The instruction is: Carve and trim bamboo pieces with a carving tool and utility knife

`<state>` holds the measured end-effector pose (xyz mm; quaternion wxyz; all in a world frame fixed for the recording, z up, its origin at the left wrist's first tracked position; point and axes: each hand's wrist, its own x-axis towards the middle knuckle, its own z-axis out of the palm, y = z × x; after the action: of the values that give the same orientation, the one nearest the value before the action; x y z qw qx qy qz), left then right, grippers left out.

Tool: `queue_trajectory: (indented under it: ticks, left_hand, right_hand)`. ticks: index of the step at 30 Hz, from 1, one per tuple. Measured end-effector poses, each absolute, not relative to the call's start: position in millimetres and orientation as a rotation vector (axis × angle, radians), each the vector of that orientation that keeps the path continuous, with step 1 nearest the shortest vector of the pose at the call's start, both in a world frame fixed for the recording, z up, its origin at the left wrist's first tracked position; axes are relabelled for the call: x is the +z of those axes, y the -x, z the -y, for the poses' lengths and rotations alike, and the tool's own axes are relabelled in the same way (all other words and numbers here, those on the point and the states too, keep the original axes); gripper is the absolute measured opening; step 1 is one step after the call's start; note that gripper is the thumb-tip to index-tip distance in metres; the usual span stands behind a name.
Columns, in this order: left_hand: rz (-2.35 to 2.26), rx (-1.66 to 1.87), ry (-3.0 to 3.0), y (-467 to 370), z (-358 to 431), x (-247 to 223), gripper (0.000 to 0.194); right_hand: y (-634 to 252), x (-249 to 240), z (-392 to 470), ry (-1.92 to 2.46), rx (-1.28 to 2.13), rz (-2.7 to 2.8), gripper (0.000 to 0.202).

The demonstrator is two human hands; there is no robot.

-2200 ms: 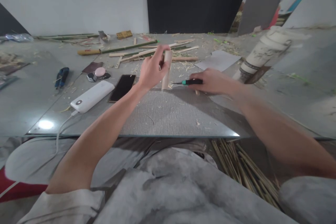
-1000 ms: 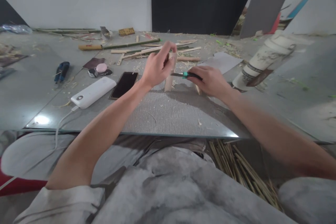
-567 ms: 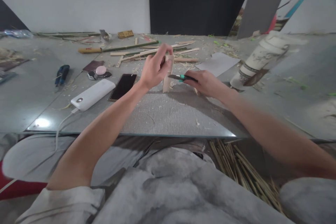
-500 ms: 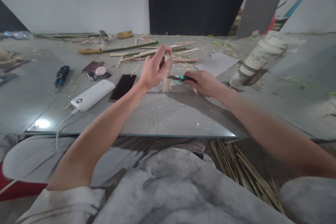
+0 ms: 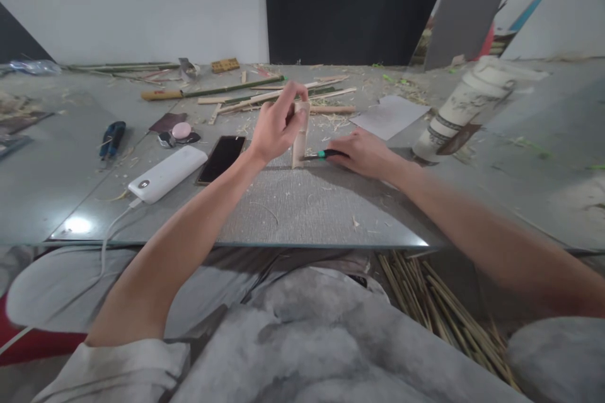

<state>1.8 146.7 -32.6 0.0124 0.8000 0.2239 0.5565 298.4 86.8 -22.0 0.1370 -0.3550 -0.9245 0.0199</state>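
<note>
A pale bamboo piece [image 5: 299,146] stands on the grey table, its lower end on the tabletop. Around its upper part are the fingers of my left hand [image 5: 280,126], closed on it. My right hand [image 5: 362,151], to the right, grips a knife [image 5: 326,154] with a black and green handle. The knife's blade points left and meets the bamboo near its lower end. Thin shavings lie around the piece.
Left of my hands are a phone [image 5: 222,159], a white power bank [image 5: 167,173] with a cable and blue-handled pliers [image 5: 112,140]. Bamboo strips [image 5: 265,97] lie behind. A white cylinder [image 5: 463,107] and paper [image 5: 390,116] are at right.
The knife in my right hand has moved down along the bamboo, from its middle to near its lower end. My left hand has stayed almost in place.
</note>
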Motion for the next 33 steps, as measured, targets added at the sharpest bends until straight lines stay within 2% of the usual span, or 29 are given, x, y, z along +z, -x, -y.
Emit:
queue_trajectory:
  ticks: [9,23,33]
  left_hand:
    - [-0.613,1.759,-2.531,0.4,-143.1,-30.0,0.053]
    - [-0.581,1.747,-2.506,0.2,-137.1,-25.2,0.047]
    - [-0.600,1.747,-2.508,1.6,-139.7,-25.9,0.045]
  right_hand:
    - [-293.9,-30.7,-90.3,1.038,-0.056,2.369,0.042]
    - [-297.1,-34.6,-92.3,0.982,-0.010,2.607,0.037]
    - [-296.3,-29.1,-93.7,1.062,-0.052,2.442,0.042]
